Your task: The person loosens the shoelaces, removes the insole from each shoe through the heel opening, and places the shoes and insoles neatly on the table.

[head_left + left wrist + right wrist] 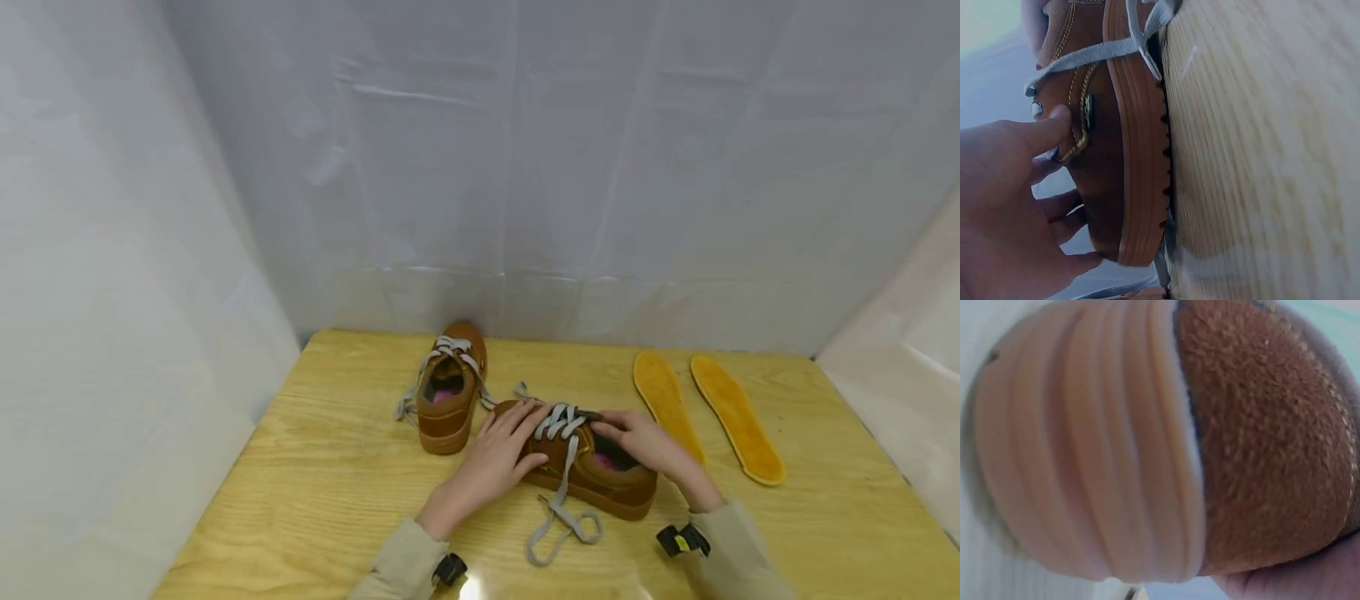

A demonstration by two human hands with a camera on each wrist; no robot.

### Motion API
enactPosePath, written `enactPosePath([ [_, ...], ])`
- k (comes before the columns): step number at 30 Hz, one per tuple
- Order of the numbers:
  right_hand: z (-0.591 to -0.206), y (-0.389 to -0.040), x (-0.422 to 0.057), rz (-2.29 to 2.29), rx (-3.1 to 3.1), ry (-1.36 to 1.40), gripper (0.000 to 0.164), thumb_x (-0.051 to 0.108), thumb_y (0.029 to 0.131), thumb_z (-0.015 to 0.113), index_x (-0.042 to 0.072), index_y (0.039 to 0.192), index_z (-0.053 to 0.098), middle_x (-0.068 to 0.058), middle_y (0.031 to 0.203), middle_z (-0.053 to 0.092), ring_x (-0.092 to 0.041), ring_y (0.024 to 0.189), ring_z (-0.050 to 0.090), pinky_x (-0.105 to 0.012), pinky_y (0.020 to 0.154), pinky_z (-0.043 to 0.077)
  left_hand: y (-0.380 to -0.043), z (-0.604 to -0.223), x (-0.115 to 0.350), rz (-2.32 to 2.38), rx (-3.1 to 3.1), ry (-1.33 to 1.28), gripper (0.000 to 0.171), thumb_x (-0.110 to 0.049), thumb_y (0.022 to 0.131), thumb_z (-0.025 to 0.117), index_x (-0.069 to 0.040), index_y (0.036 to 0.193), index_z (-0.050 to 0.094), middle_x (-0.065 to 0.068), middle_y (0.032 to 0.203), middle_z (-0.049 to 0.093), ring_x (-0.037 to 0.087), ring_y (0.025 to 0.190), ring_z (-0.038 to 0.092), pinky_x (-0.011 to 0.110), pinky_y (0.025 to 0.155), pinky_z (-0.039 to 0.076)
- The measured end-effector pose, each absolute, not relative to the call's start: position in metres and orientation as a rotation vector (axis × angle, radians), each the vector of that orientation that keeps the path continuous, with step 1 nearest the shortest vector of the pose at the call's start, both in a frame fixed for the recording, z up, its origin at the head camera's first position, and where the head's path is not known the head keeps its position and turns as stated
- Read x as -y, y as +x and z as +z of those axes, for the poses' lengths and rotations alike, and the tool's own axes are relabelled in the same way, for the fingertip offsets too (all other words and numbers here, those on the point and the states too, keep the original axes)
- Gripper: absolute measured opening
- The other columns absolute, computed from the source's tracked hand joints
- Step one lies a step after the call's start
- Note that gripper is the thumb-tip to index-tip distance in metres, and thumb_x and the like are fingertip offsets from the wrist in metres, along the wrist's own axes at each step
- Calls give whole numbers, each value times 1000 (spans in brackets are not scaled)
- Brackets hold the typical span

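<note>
A brown suede lace-up shoe (592, 487) stands on its sole at mid-table, toe toward the left. Over its toe end lies my left hand (480, 467), fingers across the top and thumb on the near side; the left wrist view shows this thumb (1057, 128) against the stitched upper. My right hand (645, 442) reaches over the shoe's opening, its fingers and thumb pinching the dark tongue (590, 415) above the grey laces (558, 422). One lace end trails in a loop on the table. The right wrist view is filled mostly by the heel (1266, 437).
A matching brown shoe (448, 425) stands behind on the left, laces loose, toe toward the back. Two yellow-orange insoles, a left one (660, 387) and a right one (738, 421), lie at the right on the wooden table (315, 467). White sheeting (480, 167) encloses the back and sides.
</note>
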State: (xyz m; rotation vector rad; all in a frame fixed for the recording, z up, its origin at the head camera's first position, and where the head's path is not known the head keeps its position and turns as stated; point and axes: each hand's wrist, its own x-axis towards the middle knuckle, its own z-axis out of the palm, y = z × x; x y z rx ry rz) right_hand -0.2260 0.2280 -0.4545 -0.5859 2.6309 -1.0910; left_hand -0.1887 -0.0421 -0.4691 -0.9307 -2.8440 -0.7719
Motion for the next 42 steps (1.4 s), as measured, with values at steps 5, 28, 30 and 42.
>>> enactPosePath([
  [5,-449,-208,-227,-1083,-2725,-463,26,18,107,51,-3,112,66,-19,96,66,-30,88,62,-44,78,50,-186,-466,39,-776,2876,-932,68,-36,103,58,-16,161,29,16,163,30,35,150,29,60,115,33],
  [28,-457,-151,-198,-1629,-2330,-198,61,9,107,49,-9,157,19,-45,141,42,-47,120,58,-43,85,59,-200,-458,42,-812,2930,-952,59,-21,106,55,-15,160,33,17,156,43,38,125,59,52,100,51],
  [30,-457,-151,-197,-1586,-2365,-228,65,16,107,52,-7,158,20,-44,144,40,-49,124,55,-43,86,59,-198,-457,46,-799,2945,-927,59,-22,106,56,-14,160,35,19,150,49,36,120,62,51,98,53],
  [42,-447,-187,-238,-1059,-2761,-631,48,11,104,57,-7,148,46,-32,143,51,-50,124,55,-59,98,50,-156,-448,61,-703,3112,-850,65,-42,95,71,-3,144,53,17,131,61,30,110,66,43,91,57],
])
